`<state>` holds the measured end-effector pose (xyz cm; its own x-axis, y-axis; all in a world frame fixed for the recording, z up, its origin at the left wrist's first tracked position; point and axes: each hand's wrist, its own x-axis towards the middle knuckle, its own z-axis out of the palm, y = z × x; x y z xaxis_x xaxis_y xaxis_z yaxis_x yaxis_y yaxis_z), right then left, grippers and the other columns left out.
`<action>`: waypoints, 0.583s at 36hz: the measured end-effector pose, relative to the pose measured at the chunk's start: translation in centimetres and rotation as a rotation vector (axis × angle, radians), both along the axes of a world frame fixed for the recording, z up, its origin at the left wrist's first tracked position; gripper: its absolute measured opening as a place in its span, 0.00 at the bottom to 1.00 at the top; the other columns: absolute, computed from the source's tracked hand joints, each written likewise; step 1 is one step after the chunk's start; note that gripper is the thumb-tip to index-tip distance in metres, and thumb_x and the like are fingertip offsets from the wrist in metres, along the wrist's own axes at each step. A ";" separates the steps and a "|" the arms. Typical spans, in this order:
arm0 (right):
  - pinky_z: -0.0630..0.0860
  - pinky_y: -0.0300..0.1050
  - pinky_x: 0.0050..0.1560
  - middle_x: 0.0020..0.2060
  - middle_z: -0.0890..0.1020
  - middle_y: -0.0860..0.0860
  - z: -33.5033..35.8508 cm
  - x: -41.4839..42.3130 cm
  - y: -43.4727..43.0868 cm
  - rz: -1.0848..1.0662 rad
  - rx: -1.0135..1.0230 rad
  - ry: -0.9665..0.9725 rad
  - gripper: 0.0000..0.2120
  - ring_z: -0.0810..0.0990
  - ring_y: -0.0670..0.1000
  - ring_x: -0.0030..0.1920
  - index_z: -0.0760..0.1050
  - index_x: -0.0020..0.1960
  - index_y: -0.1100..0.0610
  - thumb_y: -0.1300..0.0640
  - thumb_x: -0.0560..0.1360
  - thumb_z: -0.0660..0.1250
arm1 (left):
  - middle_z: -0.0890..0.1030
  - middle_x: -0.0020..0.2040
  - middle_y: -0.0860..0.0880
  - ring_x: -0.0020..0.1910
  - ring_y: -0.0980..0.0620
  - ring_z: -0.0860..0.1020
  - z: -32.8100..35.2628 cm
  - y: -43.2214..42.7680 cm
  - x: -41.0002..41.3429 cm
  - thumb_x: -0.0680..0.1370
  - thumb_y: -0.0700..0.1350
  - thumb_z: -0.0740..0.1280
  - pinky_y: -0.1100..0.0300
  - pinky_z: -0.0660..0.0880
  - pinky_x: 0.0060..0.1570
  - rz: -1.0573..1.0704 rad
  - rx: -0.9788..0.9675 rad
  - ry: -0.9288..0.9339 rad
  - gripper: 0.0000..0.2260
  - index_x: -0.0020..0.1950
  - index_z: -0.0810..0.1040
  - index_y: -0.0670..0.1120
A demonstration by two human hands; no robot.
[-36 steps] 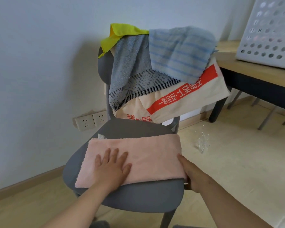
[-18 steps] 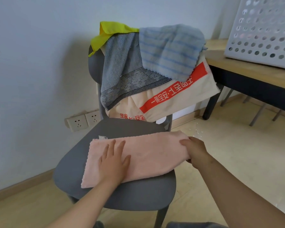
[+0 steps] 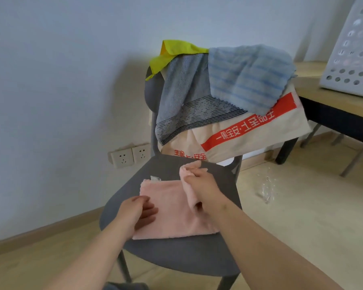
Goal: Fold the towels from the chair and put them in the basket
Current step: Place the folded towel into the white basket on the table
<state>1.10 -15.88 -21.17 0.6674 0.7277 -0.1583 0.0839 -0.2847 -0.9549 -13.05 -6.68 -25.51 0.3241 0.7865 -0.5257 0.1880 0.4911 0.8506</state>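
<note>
Now | pink towel [image 3: 172,206] flat on chair [image 3: 176,258] | rt end lifted, curled over

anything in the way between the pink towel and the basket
Nothing visible blocks it. The pink towel lies on the chair seat, one end gripped by the right hand. The basket stands on the table, up to the right. Only the beige towel hangs a corner near that path.

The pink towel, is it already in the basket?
No, the pink towel lies on the chair seat, its end gripped by the right hand.
</note>
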 end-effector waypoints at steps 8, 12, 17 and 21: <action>0.68 0.38 0.31 0.36 0.79 0.46 -1.7 -2.9 1.1 0.341 -0.295 0.011 0.14 0.73 0.46 0.33 0.77 0.55 0.49 0.44 0.76 0.59 | 0.80 0.47 0.41 0.45 0.45 0.80 -0.2 0.8 -0.5 0.80 0.60 0.55 0.55 0.76 0.35 -0.052 -0.071 -0.030 0.23 0.50 0.76 0.41; 0.67 0.37 0.31 0.33 0.79 0.46 -2.7 -2.0 0.3 0.232 -0.225 -0.117 0.10 0.73 0.44 0.32 0.78 0.46 0.50 0.50 0.78 0.59 | 0.81 0.46 0.44 0.43 0.47 0.81 -0.2 0.7 -0.1 0.77 0.55 0.64 0.57 0.77 0.34 -0.096 0.003 0.051 0.17 0.53 0.76 0.42; 0.66 0.34 0.32 0.33 0.79 0.44 -3.5 -0.5 -0.7 0.078 -0.189 -0.224 0.11 0.75 0.40 0.34 0.75 0.38 0.47 0.56 0.77 0.59 | 0.79 0.50 0.48 0.42 0.49 0.77 -0.1 0.2 0.9 0.74 0.45 0.68 0.60 0.72 0.34 -0.271 0.414 0.335 0.22 0.65 0.67 0.53; 0.71 0.36 0.38 0.40 0.79 0.45 -3.4 0.1 -1.4 0.022 -0.174 -0.261 0.09 0.77 0.45 0.42 0.74 0.42 0.46 0.56 0.78 0.59 | 0.76 0.47 0.54 0.44 0.59 0.73 0.0 0.1 1.3 0.75 0.37 0.62 0.65 0.67 0.35 -0.291 0.580 0.229 0.16 0.53 0.73 0.59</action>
<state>1.17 -17.23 -24.59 0.6864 0.7193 -0.1069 0.3276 -0.4371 -0.8376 -11.73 -6.61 -25.51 0.4955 0.8594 -0.1263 0.4498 -0.1295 0.8837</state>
